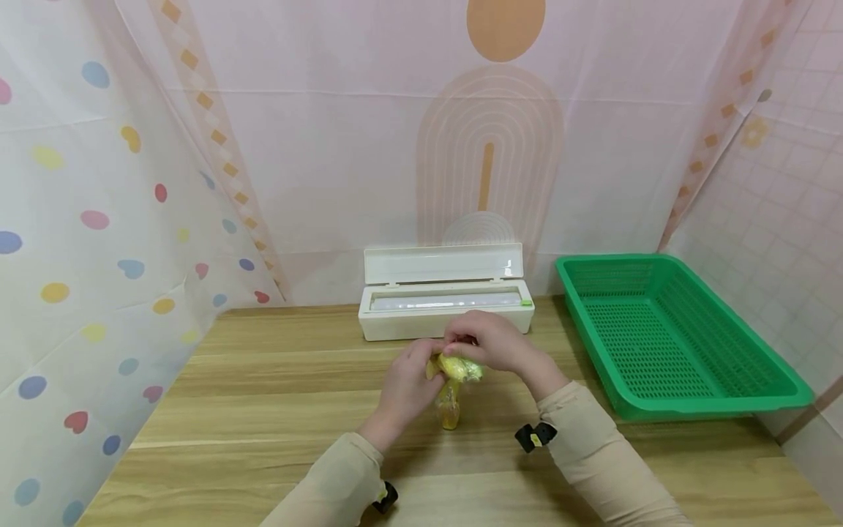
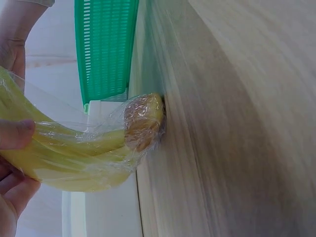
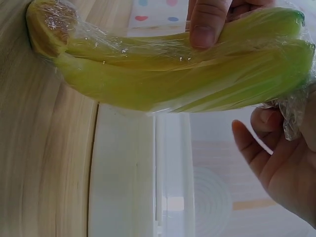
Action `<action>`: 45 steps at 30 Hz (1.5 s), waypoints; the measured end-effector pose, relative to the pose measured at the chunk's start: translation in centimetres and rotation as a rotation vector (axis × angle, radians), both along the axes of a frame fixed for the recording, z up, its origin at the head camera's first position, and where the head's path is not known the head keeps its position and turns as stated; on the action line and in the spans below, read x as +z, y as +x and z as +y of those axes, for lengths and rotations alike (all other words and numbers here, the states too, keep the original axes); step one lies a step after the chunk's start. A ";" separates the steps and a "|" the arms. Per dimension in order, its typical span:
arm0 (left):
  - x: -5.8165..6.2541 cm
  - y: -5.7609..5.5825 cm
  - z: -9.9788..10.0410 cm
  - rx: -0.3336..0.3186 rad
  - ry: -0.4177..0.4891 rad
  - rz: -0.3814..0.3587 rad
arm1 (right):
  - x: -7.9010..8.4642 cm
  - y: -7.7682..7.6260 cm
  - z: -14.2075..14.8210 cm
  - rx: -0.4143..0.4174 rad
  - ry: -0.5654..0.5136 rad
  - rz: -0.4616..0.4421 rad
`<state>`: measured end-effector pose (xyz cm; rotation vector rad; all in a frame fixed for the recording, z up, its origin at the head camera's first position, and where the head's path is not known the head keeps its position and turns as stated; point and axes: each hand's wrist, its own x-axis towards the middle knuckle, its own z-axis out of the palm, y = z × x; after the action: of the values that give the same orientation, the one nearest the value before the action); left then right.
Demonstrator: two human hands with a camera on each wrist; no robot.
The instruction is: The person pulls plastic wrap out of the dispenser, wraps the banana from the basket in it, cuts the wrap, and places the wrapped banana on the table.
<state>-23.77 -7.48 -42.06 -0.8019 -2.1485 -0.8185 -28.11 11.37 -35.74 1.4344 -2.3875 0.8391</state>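
A bunch of bananas (image 1: 449, 406) stands stem down over the table, wrapped in clear plastic wrap (image 3: 294, 116). Its brown stem end (image 2: 143, 121) is at the tabletop, and the tips point up. My left hand (image 1: 410, 380) grips the bananas from the left side, with the thumb and fingers on either side in the left wrist view. At the upper tips, my right hand (image 1: 490, 342) holds the loose bunched end of the wrap with curled fingers. Part of that hold is hidden behind the film and the fruit.
Behind the hands stands a white plastic wrap dispenser (image 1: 448, 322) with its lid (image 1: 441, 265) raised and a roll inside. To the right, a green basket (image 1: 714, 404) sits on the wooden table (image 1: 263, 410). Patterned curtains (image 1: 329, 161) hang at the back and sides.
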 end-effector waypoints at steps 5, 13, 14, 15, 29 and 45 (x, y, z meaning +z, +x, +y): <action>0.0 0.2 0.0 0.021 0.012 -0.039 | 0.3 0.1 -0.2 -0.038 0.017 -0.076; 0.2 0.3 0.0 -0.009 0.039 -0.085 | 0.7 0.1 -0.8 -0.151 0.066 -0.054; 0.2 0.3 -0.1 -0.019 0.045 -0.093 | 0.7 0.2 -0.8 -0.172 0.070 -0.044; 0.3 0.3 -0.1 -0.029 0.049 -0.094 | 0.7 0.2 -0.9 -0.194 0.074 -0.033; 0.1 0.2 -0.7 -0.051 -0.049 0.010 | 0.7 1.0 -0.3 -0.393 -0.209 -0.044; -0.6 -0.3 -1.0 -0.101 0.036 0.039 | -0.2 2.1 3.7 -0.143 -0.334 0.145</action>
<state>-24.11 -8.50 -42.71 -0.9068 -2.0672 -0.8826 -26.04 15.05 -35.94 1.1399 -2.0935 1.0034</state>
